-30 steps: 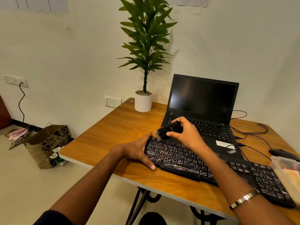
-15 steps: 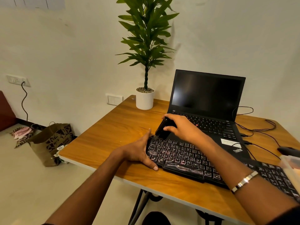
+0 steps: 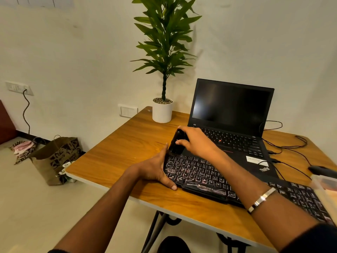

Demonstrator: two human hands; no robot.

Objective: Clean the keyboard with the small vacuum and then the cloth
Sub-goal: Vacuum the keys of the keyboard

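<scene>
Your right hand (image 3: pixel 197 143) is clamped on the small vacuum (image 3: pixel 176 143), nozzle down on the keyboard (image 3: pixel 204 177) at its far-left corner. Your left hand (image 3: pixel 155 170) grips that same short end, bracing it on the bench (image 3: pixel 124 152). The keyboard's long axis runs rightward and toward you (every unswept key lies that way). No cloth in view.

Setting: small office or home-office corner. Centre frame, wood-grain desk with metal legs (image 3: pixel 116 157) against a plain cream wall; open black laptop, screen dark (image 3: pixel 230 110), right of centre; white-potted leafy plant (image 3: pixel 162 108) at desk's far edge. White wall socket with plugged cable (image 3: pixel 19 88) at left; brown printed paper bag (image 3: pixel 54 157) on the floor, lower left.
</scene>
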